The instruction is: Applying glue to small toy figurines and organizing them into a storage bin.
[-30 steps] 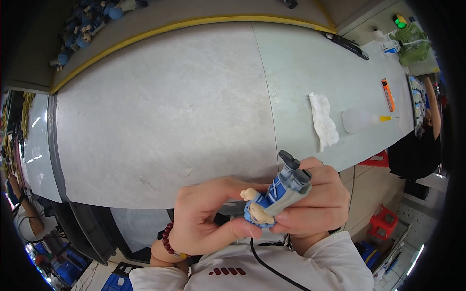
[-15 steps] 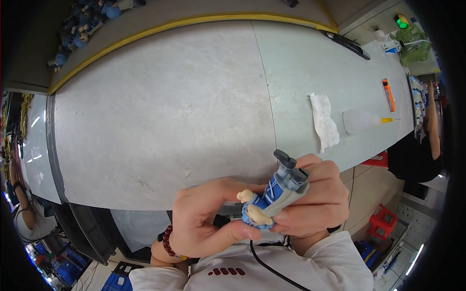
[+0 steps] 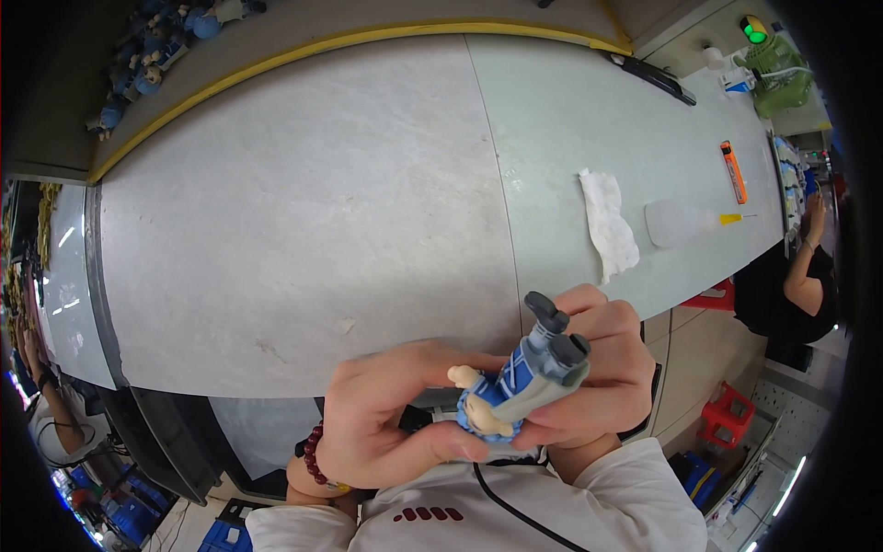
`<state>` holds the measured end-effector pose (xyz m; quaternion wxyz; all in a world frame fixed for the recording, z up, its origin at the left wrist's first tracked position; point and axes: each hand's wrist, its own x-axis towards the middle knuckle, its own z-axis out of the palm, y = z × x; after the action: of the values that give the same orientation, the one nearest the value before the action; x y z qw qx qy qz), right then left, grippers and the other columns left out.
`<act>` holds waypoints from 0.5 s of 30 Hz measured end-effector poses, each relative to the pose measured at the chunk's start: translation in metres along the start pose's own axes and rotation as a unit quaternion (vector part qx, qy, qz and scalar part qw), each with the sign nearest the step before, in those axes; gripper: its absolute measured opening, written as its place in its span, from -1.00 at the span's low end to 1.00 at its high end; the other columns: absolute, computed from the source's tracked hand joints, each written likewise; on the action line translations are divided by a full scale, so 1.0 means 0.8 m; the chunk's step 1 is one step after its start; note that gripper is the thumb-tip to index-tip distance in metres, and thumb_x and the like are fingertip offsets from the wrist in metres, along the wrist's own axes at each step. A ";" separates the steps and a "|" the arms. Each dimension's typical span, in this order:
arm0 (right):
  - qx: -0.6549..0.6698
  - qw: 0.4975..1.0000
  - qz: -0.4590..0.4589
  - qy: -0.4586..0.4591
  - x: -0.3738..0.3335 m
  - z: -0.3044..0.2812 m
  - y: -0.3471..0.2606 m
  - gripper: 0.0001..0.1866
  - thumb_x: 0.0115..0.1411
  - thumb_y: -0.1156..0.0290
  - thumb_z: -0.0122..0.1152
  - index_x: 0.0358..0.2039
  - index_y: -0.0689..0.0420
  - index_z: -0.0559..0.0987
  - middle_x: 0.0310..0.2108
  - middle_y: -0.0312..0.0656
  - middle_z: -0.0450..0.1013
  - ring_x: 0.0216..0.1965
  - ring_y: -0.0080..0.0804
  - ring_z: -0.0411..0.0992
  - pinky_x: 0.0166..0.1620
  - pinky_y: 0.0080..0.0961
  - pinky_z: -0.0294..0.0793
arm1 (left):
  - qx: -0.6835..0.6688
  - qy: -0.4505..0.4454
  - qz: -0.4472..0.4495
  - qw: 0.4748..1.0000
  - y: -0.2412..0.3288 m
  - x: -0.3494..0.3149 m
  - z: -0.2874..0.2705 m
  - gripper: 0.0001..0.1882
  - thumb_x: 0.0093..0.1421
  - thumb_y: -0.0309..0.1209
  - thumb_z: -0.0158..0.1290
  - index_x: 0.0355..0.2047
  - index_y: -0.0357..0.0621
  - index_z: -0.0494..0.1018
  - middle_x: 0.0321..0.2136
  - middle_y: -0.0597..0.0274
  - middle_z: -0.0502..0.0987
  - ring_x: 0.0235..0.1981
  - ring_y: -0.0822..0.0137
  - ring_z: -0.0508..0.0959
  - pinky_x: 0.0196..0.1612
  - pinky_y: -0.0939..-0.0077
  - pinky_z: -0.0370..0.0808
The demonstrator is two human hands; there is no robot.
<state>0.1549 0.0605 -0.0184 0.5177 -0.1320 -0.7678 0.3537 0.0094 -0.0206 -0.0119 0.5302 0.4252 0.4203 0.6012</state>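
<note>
Centrally, in the lower middle of the frame, a small figurine [image 3: 520,386] in blue-and-white clothing is held close to the person's chest, just below the near edge of the grey table [image 3: 303,212]. Its grey feet point to the upper right; its pale hands point to the lower left. Whether a head is fitted cannot be told.

Right hand [image 3: 589,368]: fingers wrapped around the figurine from the right, pressed against its body and legs. Left hand [image 3: 391,414]: thumb and fingertips pinching the lower end of the figurine, near the pale hands; a dark bead bracelet [image 3: 313,455] sits at that wrist. A black cord [image 3: 501,501] hangs over the white shirt below.

On the table, right of centre, lies a crumpled white cloth [image 3: 609,225]; further right, a clear squeeze bottle [image 3: 676,224] with a yellow nozzle lies on its side, and an orange lighter [image 3: 733,172] lies beyond it. At the upper left, more blue figurines [image 3: 152,60] lie heaped past the yellow table edge. Another person's arm [image 3: 809,267] shows at the right rim, and another's at the far left.

Risk, as a judgement: the figurine is held in the air over the lap, not over the table, so a slackened pinch would likely drop it to the floor. Opposing pressure from both hands on so small a piece could also strain or snap a thin limb.
</note>
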 end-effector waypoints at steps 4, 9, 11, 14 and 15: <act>0.005 1.000 -0.003 0.002 0.000 0.002 -0.001 -0.76 -0.31 0.36 0.32 -0.53 0.06 0.52 -0.54 -0.35 0.38 -0.54 -0.50 0.26 -0.47 -0.59 0.27 | -0.007 -0.002 -0.003 1.000 0.000 -0.001 -0.001 -0.63 -0.12 -0.37 0.13 -0.32 -0.34 0.36 -0.39 0.07 0.47 -0.38 0.32 0.50 -0.31 0.58 0.39; 0.003 1.000 0.010 0.018 0.001 0.005 0.001 -0.77 -0.30 0.40 0.31 -0.53 0.07 0.53 -0.56 -0.34 0.36 -0.56 -0.51 0.25 -0.53 -0.63 0.22 | -0.002 -0.024 0.009 1.000 0.003 0.000 -0.001 -0.60 -0.06 -0.40 0.09 -0.24 -0.37 0.29 -0.34 0.02 0.45 -0.30 0.34 0.46 -0.23 0.57 0.35; -0.004 1.000 0.011 0.015 0.004 0.003 0.000 -0.77 -0.31 0.41 0.31 -0.53 0.07 0.53 -0.57 -0.35 0.35 -0.57 -0.52 0.25 -0.55 -0.64 0.20 | -0.185 0.052 -0.019 0.981 0.007 -0.001 0.012 -0.58 0.00 -0.51 0.01 -0.15 -0.42 0.17 -0.22 -0.09 0.36 -0.18 0.30 0.39 -0.13 0.52 0.29; -0.036 0.999 -0.006 0.021 0.003 0.009 0.004 -0.78 -0.33 0.43 0.30 -0.54 0.07 0.53 -0.60 -0.36 0.34 -0.58 -0.53 0.24 -0.56 -0.65 0.18 | -0.046 0.166 -0.055 0.984 0.003 0.001 0.026 -0.36 -0.18 -0.30 0.19 -0.16 -0.31 0.13 -0.42 -0.03 0.45 -0.44 0.39 0.45 -0.32 0.61 0.37; -0.064 0.997 -0.024 0.031 0.002 0.011 0.005 -0.78 -0.34 0.44 0.29 -0.55 0.07 0.54 -0.61 -0.37 0.33 -0.59 -0.53 0.23 -0.57 -0.65 0.18 | -0.073 0.162 -0.043 0.983 0.002 0.000 0.026 -0.43 -0.20 -0.32 0.20 -0.23 -0.28 0.17 -0.37 -0.09 0.43 -0.43 0.39 0.45 -0.32 0.61 0.37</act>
<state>0.1462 0.0604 -0.0217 0.5402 -0.1575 -0.7752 0.2871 0.0288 -0.0195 -0.0048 0.5103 0.2635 0.4736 0.6678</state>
